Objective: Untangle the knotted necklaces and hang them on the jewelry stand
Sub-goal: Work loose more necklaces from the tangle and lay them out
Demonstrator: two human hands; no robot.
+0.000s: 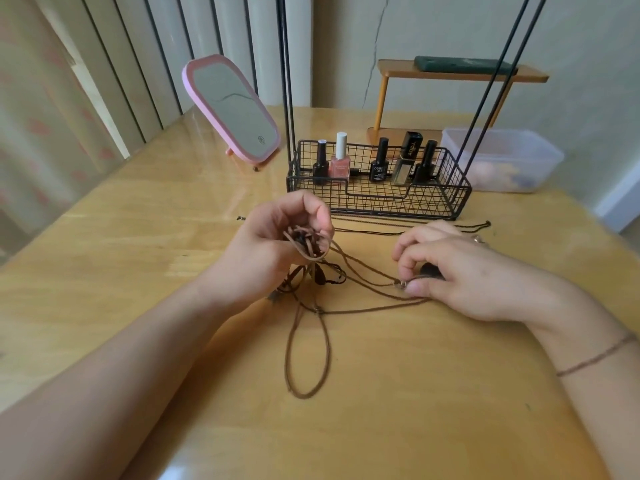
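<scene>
A wooden table (138, 271) filled the view. Toward twelve o'clock stood a black wire stand (379, 188) with tall rods, its basket holding nail polish bottles (341, 157); a pink mirror (232, 109) leaned at eleven o'clock and a plastic box (505, 161) sat at one o'clock. At the centre, the left hand (287, 233) had its fingers curled around a bunch of tangled brown cord necklaces (308, 341), whose loops trailed toward six o'clock on the table. At three o'clock, the right hand (446, 268) pinched a cord at a small metal pendant (401, 283).
</scene>
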